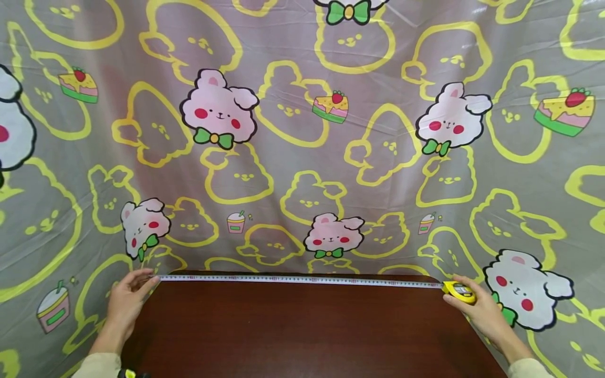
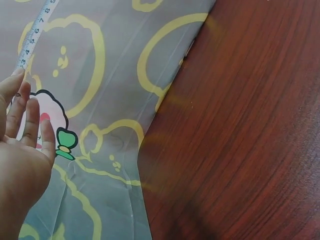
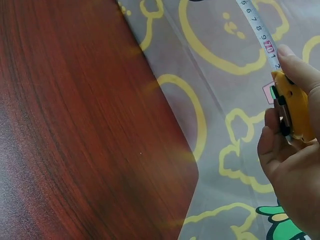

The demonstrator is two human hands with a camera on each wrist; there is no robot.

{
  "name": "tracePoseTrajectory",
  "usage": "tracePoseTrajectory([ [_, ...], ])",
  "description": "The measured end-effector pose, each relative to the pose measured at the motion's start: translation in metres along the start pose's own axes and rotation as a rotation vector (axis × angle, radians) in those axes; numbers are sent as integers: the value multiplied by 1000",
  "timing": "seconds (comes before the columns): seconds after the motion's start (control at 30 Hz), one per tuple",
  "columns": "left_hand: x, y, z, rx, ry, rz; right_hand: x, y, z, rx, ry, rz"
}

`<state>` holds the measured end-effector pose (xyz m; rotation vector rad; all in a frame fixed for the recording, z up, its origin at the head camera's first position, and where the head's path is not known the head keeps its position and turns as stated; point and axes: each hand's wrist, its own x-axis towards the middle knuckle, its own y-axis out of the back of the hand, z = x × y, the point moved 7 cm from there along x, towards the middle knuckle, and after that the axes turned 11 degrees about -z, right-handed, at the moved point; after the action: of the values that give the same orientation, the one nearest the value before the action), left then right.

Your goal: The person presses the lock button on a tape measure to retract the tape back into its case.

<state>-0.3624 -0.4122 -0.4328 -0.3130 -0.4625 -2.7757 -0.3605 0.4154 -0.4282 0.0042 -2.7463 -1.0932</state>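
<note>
A yellow tape measure [image 1: 459,292] sits in my right hand [image 1: 487,315], its fingers and thumb gripping the case. From it the white blade [image 1: 302,280] runs out almost level to the left, along the table's far edge. My left hand [image 1: 126,302] pinches the blade's free end between thumb and finger. In the left wrist view the blade [image 2: 34,37] rises from the fingertips of the left hand [image 2: 25,150], other fingers spread. The right wrist view has the case [image 3: 295,107] inside the right hand [image 3: 295,165], with the blade near a red 70 mark.
The dark reddish-brown table [image 1: 302,325] lies below the blade. A grey curtain [image 1: 283,157] printed with rabbits and yellow outlines hangs behind and at both sides, meeting the table's edges. A small black and yellow object [image 1: 128,373] shows at the bottom by the left sleeve.
</note>
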Motion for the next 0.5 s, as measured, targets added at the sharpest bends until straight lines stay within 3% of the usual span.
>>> tracePoseTrajectory([
  [0.27, -4, -7, -2, 45, -1, -1, 0, -5, 1, -52, 37, 44],
  [0.5, -6, -10, -6, 87, -15, -3, 3, -9, 2, -57, -8, 18],
])
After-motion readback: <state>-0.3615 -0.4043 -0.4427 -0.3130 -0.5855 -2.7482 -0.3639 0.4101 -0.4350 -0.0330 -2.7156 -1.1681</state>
